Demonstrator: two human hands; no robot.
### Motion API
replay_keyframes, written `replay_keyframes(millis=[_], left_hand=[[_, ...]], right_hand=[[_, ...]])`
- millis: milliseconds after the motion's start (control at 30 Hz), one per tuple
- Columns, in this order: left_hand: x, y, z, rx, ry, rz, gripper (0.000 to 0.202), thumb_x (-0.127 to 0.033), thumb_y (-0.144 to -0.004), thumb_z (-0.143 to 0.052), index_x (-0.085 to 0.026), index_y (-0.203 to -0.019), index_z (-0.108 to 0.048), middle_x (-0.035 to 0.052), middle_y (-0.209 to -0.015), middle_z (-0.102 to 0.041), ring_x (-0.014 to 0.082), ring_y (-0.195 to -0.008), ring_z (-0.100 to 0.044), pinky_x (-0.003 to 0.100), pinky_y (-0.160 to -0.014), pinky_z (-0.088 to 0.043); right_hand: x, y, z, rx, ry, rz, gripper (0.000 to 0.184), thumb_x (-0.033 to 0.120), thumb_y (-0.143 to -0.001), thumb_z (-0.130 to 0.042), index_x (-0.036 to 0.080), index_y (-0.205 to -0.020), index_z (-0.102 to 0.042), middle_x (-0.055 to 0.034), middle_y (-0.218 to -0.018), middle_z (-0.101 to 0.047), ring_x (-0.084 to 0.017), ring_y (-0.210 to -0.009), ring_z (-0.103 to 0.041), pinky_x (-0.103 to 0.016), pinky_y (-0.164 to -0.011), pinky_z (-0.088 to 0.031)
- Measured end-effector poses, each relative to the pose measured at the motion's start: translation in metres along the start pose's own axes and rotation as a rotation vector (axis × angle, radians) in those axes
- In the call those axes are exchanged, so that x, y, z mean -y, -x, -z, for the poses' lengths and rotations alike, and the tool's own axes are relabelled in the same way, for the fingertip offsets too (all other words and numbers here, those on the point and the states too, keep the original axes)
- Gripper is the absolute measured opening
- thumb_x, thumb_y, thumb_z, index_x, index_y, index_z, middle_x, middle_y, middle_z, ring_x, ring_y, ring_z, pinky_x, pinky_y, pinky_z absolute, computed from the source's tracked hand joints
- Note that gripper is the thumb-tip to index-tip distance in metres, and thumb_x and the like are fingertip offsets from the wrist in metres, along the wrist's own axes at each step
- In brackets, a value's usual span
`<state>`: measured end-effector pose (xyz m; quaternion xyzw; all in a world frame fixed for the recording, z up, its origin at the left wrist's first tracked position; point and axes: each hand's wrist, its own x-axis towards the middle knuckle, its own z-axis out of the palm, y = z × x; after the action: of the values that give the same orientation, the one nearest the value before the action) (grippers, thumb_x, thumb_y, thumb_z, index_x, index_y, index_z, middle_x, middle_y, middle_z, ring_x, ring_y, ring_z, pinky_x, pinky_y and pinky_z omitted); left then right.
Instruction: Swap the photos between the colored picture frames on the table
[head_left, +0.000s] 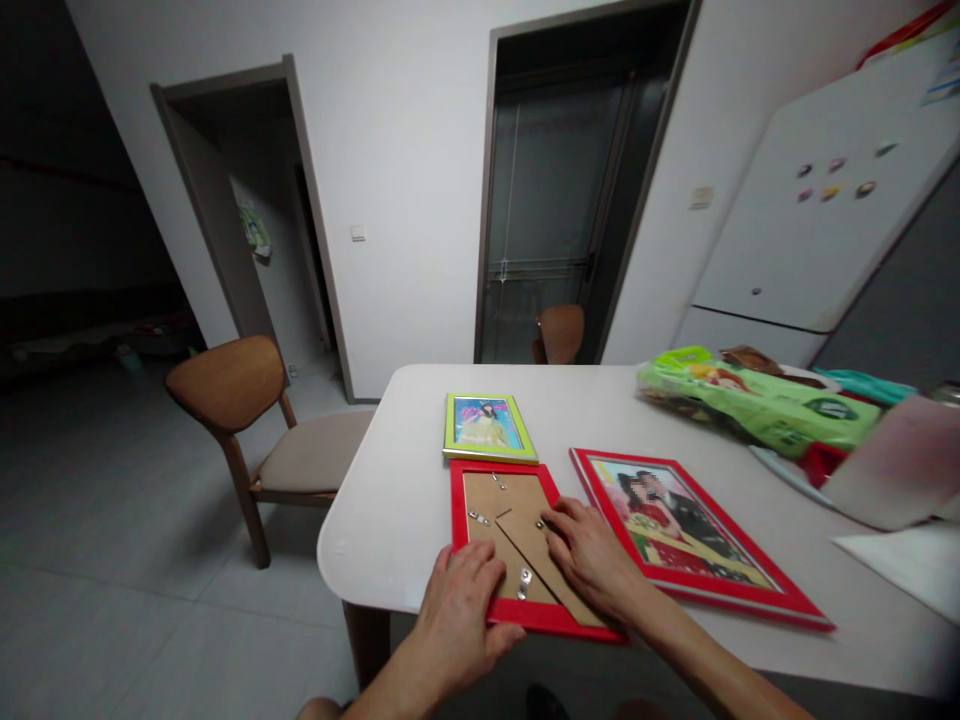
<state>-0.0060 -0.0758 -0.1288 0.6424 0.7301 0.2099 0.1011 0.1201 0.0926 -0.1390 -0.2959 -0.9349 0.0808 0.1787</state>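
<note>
A red picture frame (459, 505) lies face down at the near edge of the white table, its brown backing board (491, 545) showing. Small metal clips (524, 583) sit around the board, and a cardboard stand leg (551, 570) slants across it. My left hand (461, 610) grips the frame's near left corner, fingers on top and thumb at the near edge. Across from it, my right hand (589, 550) is curled over the right side, fingertips at the right-hand clip (540, 524). The fingers partly cover that clip.
Beyond the red frame lies a green picture frame (489, 424), face up. A larger red picture frame (686, 520) rests to the right on the white table (405, 450). Green packaging (757, 400) and a pinkish container (900, 465) stand further right. A wooden chair (232, 385) is at left.
</note>
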Motion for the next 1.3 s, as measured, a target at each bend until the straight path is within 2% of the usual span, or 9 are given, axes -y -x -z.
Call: replay_keyframes(millis=[167,333,467,667,867,1067,1167,1300], left_hand=[[0.002,-0.002,-0.005,0.028,0.003,-0.075,0.056,-0.038,-0.065,-0.060,-0.024,-0.115,-0.039,0.0053,-0.133,-0.028,0.0251,-0.122,-0.020,0.050,-0.098,-0.012],[0.006,-0.003,-0.009,-0.007,0.015,-0.110,0.039,-0.040,-0.068,-0.058,-0.026,-0.103,-0.047,0.0043,-0.129,-0.036,0.0249,-0.119,-0.026,0.051,-0.096,-0.013],[0.007,-0.002,-0.011,-0.034,0.029,-0.119,0.036,-0.038,-0.067,-0.060,-0.025,-0.098,-0.048,0.0041,-0.125,-0.041,0.0240,-0.117,-0.030,0.051,-0.097,-0.012],[0.006,-0.002,-0.010,-0.046,0.064,-0.094,0.033,-0.039,-0.065,-0.062,-0.020,-0.088,-0.050,0.0072,-0.123,-0.044,0.0234,-0.115,-0.035,0.048,-0.098,-0.013],[0.006,-0.003,-0.013,-0.066,0.059,-0.058,0.035,-0.041,-0.063,-0.063,-0.018,-0.087,-0.051,0.0089,-0.122,-0.044,0.0232,-0.114,-0.036,0.047,-0.098,-0.015],[0.006,-0.001,-0.014,-0.096,0.066,-0.054,0.037,-0.041,-0.063,-0.063,-0.017,-0.088,-0.051,0.0099,-0.122,-0.045,0.0236,-0.114,-0.036,0.047,-0.098,-0.017],[0.008,0.000,-0.015,-0.100,0.068,-0.058,0.036,-0.040,-0.064,-0.063,-0.017,-0.089,-0.051,0.0101,-0.122,-0.045,0.0233,-0.114,-0.036,0.046,-0.098,-0.017],[0.010,0.001,-0.017,-0.104,0.069,-0.064,0.035,-0.040,-0.064,-0.063,-0.017,-0.089,-0.051,0.0101,-0.122,-0.044,0.0230,-0.114,-0.036,0.046,-0.098,-0.018]], right_hand=[[-0.001,0.001,-0.004,-0.067,-0.023,-0.026,0.034,0.026,-0.079,-0.033,0.013,-0.100,-0.055,-0.0102,-0.099,-0.051,-0.018,-0.088,-0.047,-0.029,-0.081,-0.035],[0.003,0.004,-0.005,-0.067,0.012,-0.038,0.030,0.027,-0.077,-0.036,0.016,-0.085,-0.063,-0.0092,-0.098,-0.054,-0.019,-0.085,-0.048,-0.031,-0.079,-0.035],[0.003,0.007,-0.006,-0.056,0.008,-0.007,0.031,0.029,-0.077,-0.036,0.019,-0.091,-0.062,-0.0079,-0.107,-0.052,-0.020,-0.089,-0.047,-0.032,-0.080,-0.034],[0.003,0.002,-0.001,-0.042,0.075,0.001,0.035,0.027,-0.078,-0.035,0.016,-0.105,-0.054,-0.0102,-0.097,-0.053,-0.020,-0.086,-0.046,-0.032,-0.077,-0.035],[0.005,-0.003,-0.002,-0.008,0.078,-0.012,0.031,0.027,-0.079,-0.032,0.015,-0.081,-0.061,-0.0100,-0.087,-0.050,-0.018,-0.080,-0.047,-0.029,-0.074,-0.036],[0.003,0.005,-0.001,-0.011,0.073,0.030,0.033,0.030,-0.079,-0.033,0.014,-0.092,-0.059,-0.0126,-0.099,-0.050,-0.021,-0.090,-0.047,-0.034,-0.078,-0.037],[0.012,0.017,0.004,-0.028,0.050,0.116,0.032,0.031,-0.077,-0.037,0.018,-0.098,-0.058,-0.0122,-0.110,-0.048,-0.024,-0.099,-0.044,-0.038,-0.081,-0.036],[0.030,0.035,0.012,0.055,-0.059,0.337,0.028,0.030,-0.079,-0.037,0.028,-0.097,-0.058,-0.0063,-0.109,-0.050,-0.021,-0.102,-0.043,-0.036,-0.082,-0.036]])
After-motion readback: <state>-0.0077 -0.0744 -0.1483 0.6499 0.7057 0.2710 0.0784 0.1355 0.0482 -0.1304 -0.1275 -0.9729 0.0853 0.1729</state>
